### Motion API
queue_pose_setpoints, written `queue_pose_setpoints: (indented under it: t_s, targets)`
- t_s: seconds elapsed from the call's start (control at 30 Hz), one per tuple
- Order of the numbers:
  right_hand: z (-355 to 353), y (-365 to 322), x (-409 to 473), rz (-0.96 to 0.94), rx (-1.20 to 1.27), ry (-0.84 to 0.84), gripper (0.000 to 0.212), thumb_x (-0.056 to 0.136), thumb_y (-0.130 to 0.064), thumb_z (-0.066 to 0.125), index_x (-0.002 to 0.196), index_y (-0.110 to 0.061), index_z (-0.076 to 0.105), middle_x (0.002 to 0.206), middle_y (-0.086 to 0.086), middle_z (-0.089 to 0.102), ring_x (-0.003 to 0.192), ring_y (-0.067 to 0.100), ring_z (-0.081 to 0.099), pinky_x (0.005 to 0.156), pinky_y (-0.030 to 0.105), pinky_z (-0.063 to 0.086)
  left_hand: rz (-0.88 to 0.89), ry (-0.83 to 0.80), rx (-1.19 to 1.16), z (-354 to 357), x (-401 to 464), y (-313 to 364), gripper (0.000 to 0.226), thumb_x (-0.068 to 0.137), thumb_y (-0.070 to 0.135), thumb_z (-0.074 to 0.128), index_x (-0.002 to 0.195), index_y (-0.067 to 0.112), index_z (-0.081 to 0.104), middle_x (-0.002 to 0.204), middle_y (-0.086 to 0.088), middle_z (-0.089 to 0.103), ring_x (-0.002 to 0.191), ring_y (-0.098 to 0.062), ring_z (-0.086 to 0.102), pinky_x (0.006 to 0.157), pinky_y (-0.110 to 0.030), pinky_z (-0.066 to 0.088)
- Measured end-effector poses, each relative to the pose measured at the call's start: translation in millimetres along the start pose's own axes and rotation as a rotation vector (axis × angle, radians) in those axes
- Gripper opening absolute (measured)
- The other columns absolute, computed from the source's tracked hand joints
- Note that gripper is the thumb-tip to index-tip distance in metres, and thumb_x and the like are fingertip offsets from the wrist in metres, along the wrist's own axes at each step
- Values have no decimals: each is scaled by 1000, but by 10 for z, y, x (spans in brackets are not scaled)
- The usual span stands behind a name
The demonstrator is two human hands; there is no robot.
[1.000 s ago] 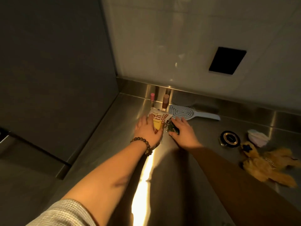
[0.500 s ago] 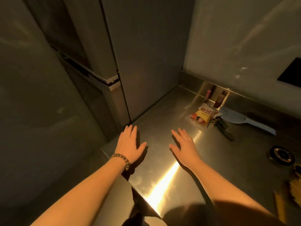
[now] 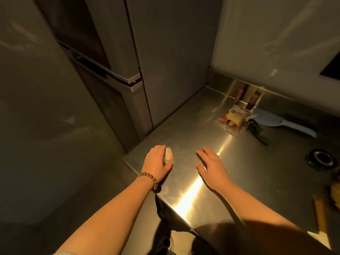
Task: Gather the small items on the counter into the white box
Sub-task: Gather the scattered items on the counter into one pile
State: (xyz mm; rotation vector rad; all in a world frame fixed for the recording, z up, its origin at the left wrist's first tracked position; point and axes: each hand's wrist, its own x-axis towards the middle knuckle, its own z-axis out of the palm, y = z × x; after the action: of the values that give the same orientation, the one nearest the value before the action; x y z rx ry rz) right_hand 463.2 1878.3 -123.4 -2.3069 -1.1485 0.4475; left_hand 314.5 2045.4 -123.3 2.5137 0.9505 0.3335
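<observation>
My left hand point(image 3: 156, 161), with a bead bracelet on its wrist, lies at the near left corner of the steel counter point(image 3: 261, 183). Its fingers and thumb are closed around a small clear tub with an orange lid point(image 3: 168, 155). To its right, my right hand point(image 3: 211, 165) hovers flat over the counter, fingers spread, holding nothing. Farther back lie a yellow snack packet point(image 3: 232, 120), dark green keys point(image 3: 255, 128), a pale blue hairbrush point(image 3: 284, 124) and two upright lipstick tubes point(image 3: 251, 102). No white box is in view.
A black round compact point(image 3: 321, 158) sits at the right, with a bit of a tan plush toy point(image 3: 335, 192) and a wooden stick point(image 3: 320, 216) at the right edge. A tall grey fridge point(image 3: 165, 70) borders the counter's left side. The wall runs behind.
A second ago both hands were at the snack packet and keys; they pulled back to the near corner. Since half a second ago my left hand has closed on the small orange tub.
</observation>
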Motion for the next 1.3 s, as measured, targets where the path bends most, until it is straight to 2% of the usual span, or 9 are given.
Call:
queue_pose_setpoints:
  t_s: [0.27, 0.63, 0.77, 0.87, 0.93, 1.0, 1.07, 1.17, 1.3]
  targets:
    - [-626, 553, -684, 237, -64, 159, 56, 94, -36, 54, 146, -30, 34, 160, 1, 19, 148, 20, 11, 119, 40, 15, 324, -146, -120, 471, 145, 1280, 63, 76, 44, 68, 127, 16, 45, 123, -5, 49, 111, -21, 46, 95, -30, 37]
    - [-845, 1166, -1997, 778, -185, 66, 110, 55, -97, 32, 146, -50, -6, 157, 0, -28, 144, 28, -25, 112, 61, -10, 642, -367, -154, 1032, -182, 2412, 72, 78, 46, 64, 138, 16, 37, 130, -4, 43, 117, -22, 45, 98, -29, 39]
    - [-753, 1079, -2046, 889, -184, 55, 107, 59, -96, 30, 148, -45, 1, 160, 3, -18, 146, 30, -19, 113, 58, -11, 675, -419, -147, 1130, -223, 2457, 73, 75, 51, 61, 136, 19, 38, 127, -2, 43, 113, -21, 47, 95, -30, 42]
    - [-667, 950, -2042, 853, -289, 153, 97, 68, -89, 33, 148, -37, 22, 162, 4, 8, 149, 28, 2, 116, 53, -7, 672, -427, -142, 1147, -205, 2411, 74, 74, 52, 62, 136, 20, 38, 127, -1, 44, 113, -21, 47, 95, -30, 42]
    - [-583, 860, -2055, 775, -378, 355, 86, 70, -83, 45, 134, -25, 53, 146, 11, 44, 136, 31, 38, 116, 53, 16, 668, -427, -141, 1147, -171, 2373, 74, 75, 52, 63, 137, 19, 38, 126, -1, 44, 113, -21, 47, 96, -31, 43]
    - [-506, 839, -2035, 680, -441, 576, 74, 69, -77, 55, 105, -14, 71, 114, 15, 66, 106, 33, 62, 97, 50, 47, 666, -419, -136, 1134, -131, 2340, 74, 75, 51, 63, 137, 18, 38, 125, -1, 44, 113, -20, 47, 96, -31, 44]
    - [-522, 849, -1942, 693, -414, 531, 76, 73, -78, 46, 104, -13, 70, 112, 14, 64, 104, 31, 60, 94, 44, 48, 660, -408, -134, 1116, -83, 2304, 73, 76, 50, 63, 137, 18, 39, 126, -2, 45, 113, -20, 47, 96, -31, 45]
    - [-637, 951, -1665, 772, -393, 309, 83, 79, -81, 23, 127, -22, 54, 134, 9, 48, 129, 27, 38, 115, 44, 25, 648, -381, -139, 1067, 23, 2241, 70, 77, 48, 64, 135, 17, 41, 127, -2, 44, 114, -20, 46, 96, -31, 44]
    - [-787, 1042, -1318, 685, -283, 348, 68, 87, -69, 34, 137, -24, 43, 145, 9, 38, 141, 26, 23, 119, 45, 14, 626, -330, -109, 959, 200, 2128, 67, 79, 45, 64, 135, 16, 41, 127, -3, 44, 115, -19, 45, 96, -30, 42]
